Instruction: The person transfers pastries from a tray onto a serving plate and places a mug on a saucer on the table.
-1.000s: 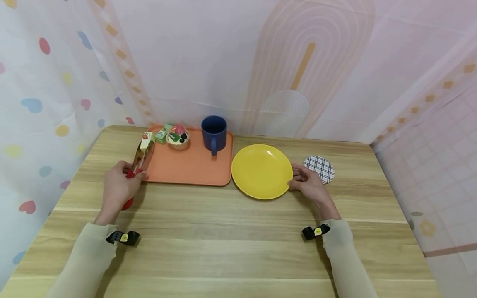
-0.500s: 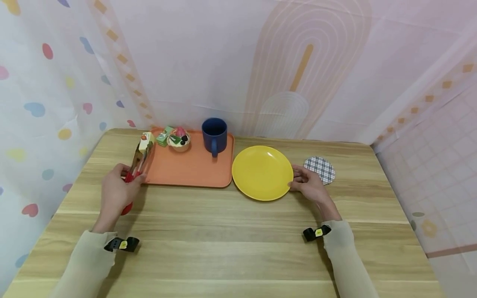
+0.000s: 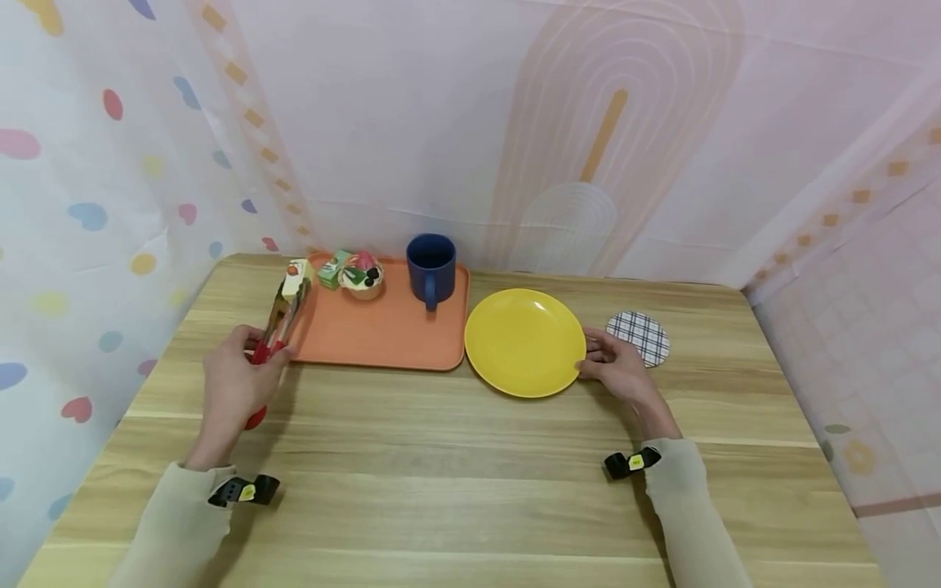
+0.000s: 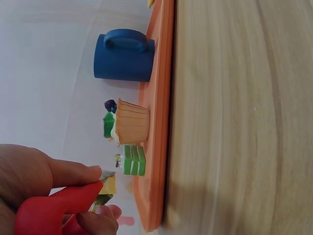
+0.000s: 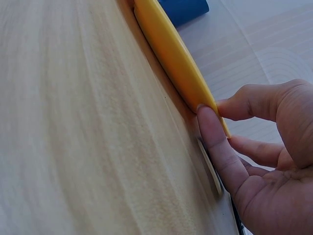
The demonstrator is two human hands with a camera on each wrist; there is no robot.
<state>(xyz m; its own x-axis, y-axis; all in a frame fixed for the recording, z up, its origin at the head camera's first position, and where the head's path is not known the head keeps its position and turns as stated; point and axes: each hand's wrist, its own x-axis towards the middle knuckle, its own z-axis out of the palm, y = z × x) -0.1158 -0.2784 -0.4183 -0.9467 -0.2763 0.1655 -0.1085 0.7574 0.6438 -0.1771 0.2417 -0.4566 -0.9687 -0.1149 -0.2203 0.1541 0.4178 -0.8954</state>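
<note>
My left hand grips red-handled tongs, pointed away from me. Between their tips is a small cream-coloured cake piece with an orange-red topping, at the left edge of the orange tray. The left wrist view shows thumb and fingers around the red handle, the cake partly hidden behind it. My right hand holds the right rim of the yellow plate. In the right wrist view thumb and fingertips meet the edge of that plate.
On the tray stand a green layered cake, a fruit-topped tart and a blue mug with its handle toward me. A checked round coaster lies right of the plate. A patterned cloth hangs behind the wooden table.
The head view has shifted slightly. My left hand, with tongs and cake piece, has drawn a little toward me and to the left. The right hand stays at the plate.
</note>
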